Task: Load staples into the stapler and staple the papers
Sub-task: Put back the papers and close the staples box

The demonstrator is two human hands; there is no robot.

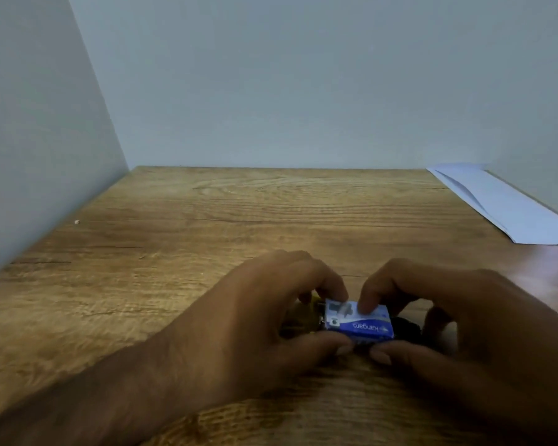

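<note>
A small blue and white staple box (360,323) is held between both hands just above the wooden table (207,226). My left hand (258,317) pinches its left end with thumb and fingers. My right hand (458,320) grips its right end, one fingertip pressing on the top. Behind and under the box lies a dark stapler (406,328) with a yellow part (306,320), mostly hidden by my fingers. White papers (503,204) lie at the table's far right.
A grey wall (303,75) closes off the back of the table and another wall (29,140) runs along its left side. A tiny white speck (76,222) sits near the left wall.
</note>
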